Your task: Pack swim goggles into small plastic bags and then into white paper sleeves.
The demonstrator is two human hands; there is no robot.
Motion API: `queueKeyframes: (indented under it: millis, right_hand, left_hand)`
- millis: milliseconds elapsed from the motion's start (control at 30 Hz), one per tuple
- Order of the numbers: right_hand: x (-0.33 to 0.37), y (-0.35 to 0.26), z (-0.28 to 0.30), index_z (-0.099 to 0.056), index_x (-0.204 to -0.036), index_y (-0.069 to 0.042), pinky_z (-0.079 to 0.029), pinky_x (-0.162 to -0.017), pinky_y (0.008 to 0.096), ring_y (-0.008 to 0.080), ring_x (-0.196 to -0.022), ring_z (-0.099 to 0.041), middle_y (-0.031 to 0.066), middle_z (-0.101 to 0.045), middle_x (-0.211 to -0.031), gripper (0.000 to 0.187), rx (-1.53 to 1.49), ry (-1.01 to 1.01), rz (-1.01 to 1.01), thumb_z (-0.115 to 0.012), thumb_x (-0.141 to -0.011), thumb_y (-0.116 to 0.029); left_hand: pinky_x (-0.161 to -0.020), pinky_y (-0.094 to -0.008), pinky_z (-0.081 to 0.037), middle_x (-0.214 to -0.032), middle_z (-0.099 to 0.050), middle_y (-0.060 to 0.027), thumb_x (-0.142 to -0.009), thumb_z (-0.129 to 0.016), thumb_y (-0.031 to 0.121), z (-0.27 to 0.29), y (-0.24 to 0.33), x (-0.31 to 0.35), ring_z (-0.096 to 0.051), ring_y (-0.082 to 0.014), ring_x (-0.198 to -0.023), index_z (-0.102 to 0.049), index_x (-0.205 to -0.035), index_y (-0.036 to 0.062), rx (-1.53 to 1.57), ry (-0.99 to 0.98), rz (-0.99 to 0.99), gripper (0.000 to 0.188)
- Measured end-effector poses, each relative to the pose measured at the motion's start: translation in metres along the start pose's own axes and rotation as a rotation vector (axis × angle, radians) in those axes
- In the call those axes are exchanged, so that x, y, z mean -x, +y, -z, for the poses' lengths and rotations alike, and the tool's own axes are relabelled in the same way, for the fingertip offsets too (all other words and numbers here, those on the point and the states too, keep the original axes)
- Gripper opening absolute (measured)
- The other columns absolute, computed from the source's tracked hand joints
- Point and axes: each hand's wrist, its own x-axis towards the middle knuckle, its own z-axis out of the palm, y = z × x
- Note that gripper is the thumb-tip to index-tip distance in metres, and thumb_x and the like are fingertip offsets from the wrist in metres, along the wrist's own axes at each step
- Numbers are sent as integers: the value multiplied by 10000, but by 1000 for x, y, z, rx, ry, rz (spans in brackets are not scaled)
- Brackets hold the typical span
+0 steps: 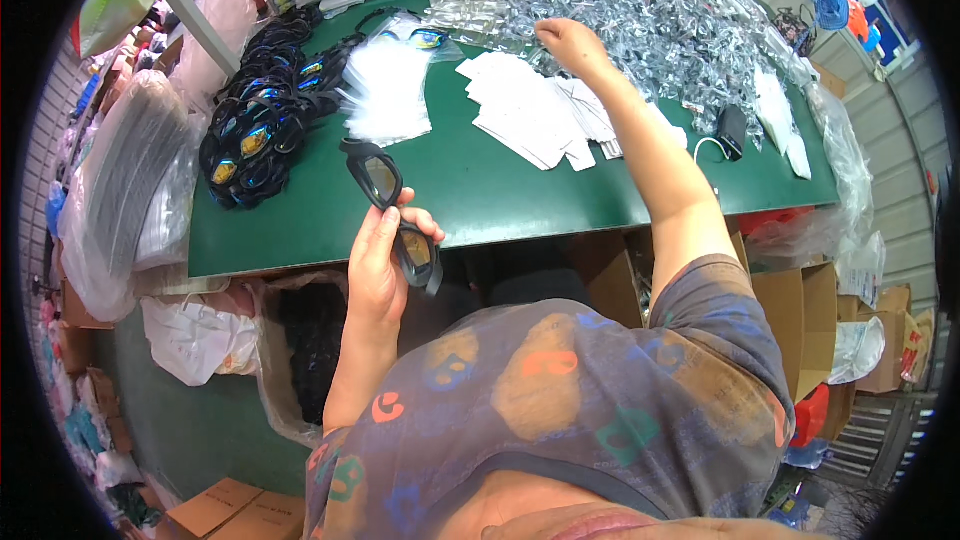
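Observation:
My left hand (375, 255) grips a pair of black swimming goggles (381, 180) by the middle, in front of the table's near edge. One lens stands above my fingers and the other hangs below them. My right hand (572, 45) reaches far over the table, its fingers curled together at the near side of a wide heap of clear plastic pieces (650, 50). Whatever those fingers hold, if anything, is too small to make out. Between my hands lie spread white cards (520, 110) and a stack of clear-white plastic sleeves (385, 95) with goggles on top.
Dark goggles with shiny lenses (255, 135) are heaped at the left of the green table (480, 202). A small black device (731, 130) with a white cable lies at right. Below stand an open cardboard box (800, 325) and a lined bin (310, 350).

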Motion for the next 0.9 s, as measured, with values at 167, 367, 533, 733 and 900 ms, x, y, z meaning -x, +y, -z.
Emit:
queueKeyframes:
  millis: [167,367,533,733,900]
  right_hand:
    - [-29,21,8,-768,-1046,-159,-550,-886,476,362,-1035,-697,140,-743,-1072,265,319,-178,-80,-592,-909,-304]
    - [-10,12,0,-767,-1035,-133,-554,-891,466,357,-1047,-701,151,-747,-1069,365,465,-383,-55,-647,-883,-442]
    - [-10,4,0,-758,-1066,-131,-560,-881,453,333,-1045,-709,152,-747,-1089,412,469,-406,-63,-681,-870,-485]
    - [-35,-31,-19,-742,-1047,-98,-561,-863,463,352,-1037,-690,139,-729,-1046,415,398,-65,119,-681,-898,-482]
    - [-60,-15,-42,-734,-952,-97,-557,-809,491,346,-937,-710,123,-742,-939,330,449,-279,176,-713,-869,-416]
  left_hand:
    - [-877,-362,-498,-904,-636,-120,-1095,-409,184,5,3,-2,-632,-231,-908,-531,-1306,-5,37,12,3,308]
    - [-852,-356,-495,-899,-637,-115,-1093,-421,194,9,-1,-12,-625,-225,-887,-536,-1297,-7,61,25,4,308]
    - [-841,-349,-500,-914,-647,-113,-1097,-413,201,10,-3,-16,-629,-212,-883,-527,-1300,-11,44,5,35,315]
    - [-850,-350,-504,-897,-646,-114,-1097,-426,221,4,-8,-16,-634,-213,-876,-541,-1285,1,57,5,62,312]
    - [-850,-350,-501,-904,-643,-113,-1097,-427,224,3,-5,-16,-631,-211,-877,-540,-1285,1,36,-19,49,313]
